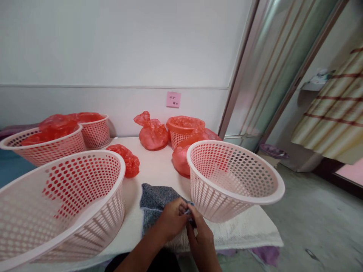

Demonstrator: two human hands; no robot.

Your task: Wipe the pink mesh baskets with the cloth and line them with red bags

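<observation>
My left hand and my right hand meet above the front of the table, their fingers closed in a pinch. A small bluish-white bit shows between the fingertips; its kind is too small to make out. Under and beside my left hand lies a speckled grey-blue cloth with a pale seam line. Just right of my hands stands a pink perforated plastic basket, with no contents visible. To the left is a larger pink basket, its inside partly cut off by the frame.
Red plastic bags stand at the back, one tied. Another crumpled red bag lies beside the left basket. Bag-lined baskets stand at the rear left. A pink note is on the wall. The white-covered table ends at right.
</observation>
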